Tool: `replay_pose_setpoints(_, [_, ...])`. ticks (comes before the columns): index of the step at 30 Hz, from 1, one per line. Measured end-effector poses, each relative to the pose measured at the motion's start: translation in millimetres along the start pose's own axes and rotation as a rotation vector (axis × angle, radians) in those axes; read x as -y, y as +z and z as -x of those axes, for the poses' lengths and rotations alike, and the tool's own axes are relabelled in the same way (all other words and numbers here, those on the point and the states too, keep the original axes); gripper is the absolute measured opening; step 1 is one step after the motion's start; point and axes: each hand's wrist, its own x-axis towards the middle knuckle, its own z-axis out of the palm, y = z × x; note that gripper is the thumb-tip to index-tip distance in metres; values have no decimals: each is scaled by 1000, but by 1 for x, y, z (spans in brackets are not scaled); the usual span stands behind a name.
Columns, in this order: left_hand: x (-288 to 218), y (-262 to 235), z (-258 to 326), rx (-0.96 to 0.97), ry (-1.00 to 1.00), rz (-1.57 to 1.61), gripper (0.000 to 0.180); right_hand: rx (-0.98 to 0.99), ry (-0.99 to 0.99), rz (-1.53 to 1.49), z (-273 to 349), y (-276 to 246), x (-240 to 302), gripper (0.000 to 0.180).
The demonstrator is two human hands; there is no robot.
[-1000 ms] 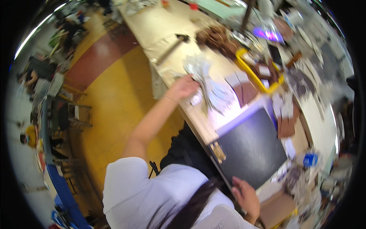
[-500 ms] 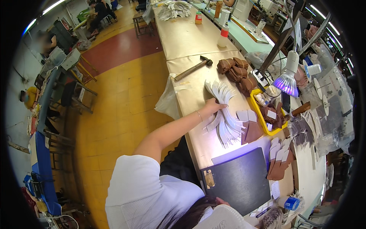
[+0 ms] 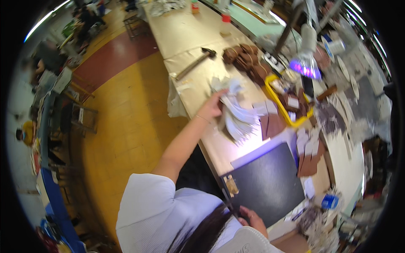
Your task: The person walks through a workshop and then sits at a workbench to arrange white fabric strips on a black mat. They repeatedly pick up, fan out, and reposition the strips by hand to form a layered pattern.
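Note:
My left hand (image 3: 213,106) is closed on the upper left edge of a fanned bundle of white strips (image 3: 241,120), which lies on the pale tan worktable (image 3: 192,40). Low in the picture is my right hand (image 3: 254,221), beside the near edge of a black board (image 3: 265,181). Its fingers are blurred and partly hidden, so I cannot tell whether they hold anything. Brown pieces with pale tops (image 3: 273,125) lie just right of the bundle. Another overlapping set of brown and white pieces (image 3: 310,156) rests right of the board.
Beyond the bundle lie a hammer (image 3: 195,64) and tied brown bundles (image 3: 247,61). A yellow tray (image 3: 300,122) with brown pieces stands to the right, under a lit lamp (image 3: 306,67). A red-banded bottle (image 3: 225,25) stands farther back. Yellow floor (image 3: 126,114) runs along the left.
The view has shifted and blurred a little. My left hand is still at the white strips, now bunched differently at their top. My right hand has come into view at the bottom.

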Motion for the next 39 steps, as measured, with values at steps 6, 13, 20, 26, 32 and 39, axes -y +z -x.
replay_pose_setpoints(6, [-51,5,76,521,11,-174,55,-118,-133,85,-8,-13,6,43])
replay_pose_setpoints(13, [-33,68,156,581,-107,-541,73,-375,-351,39,-44,-28,12,37])
replay_pose_setpoints(20, [40,134,193,884,-522,-760,65,-719,-491,-760,-50,-43,-9,62])
replay_pose_setpoints(26, [132,165,191,1183,-656,-1063,53,-590,-344,-1076,-38,5,-29,86])
replay_pose_setpoints(32, [159,181,197,1049,-831,-1090,49,-652,-373,-1434,-29,28,-51,102])
replay_pose_setpoints(39, [151,161,222,1227,100,-1389,43,-624,-403,-1490,-28,34,-67,105])
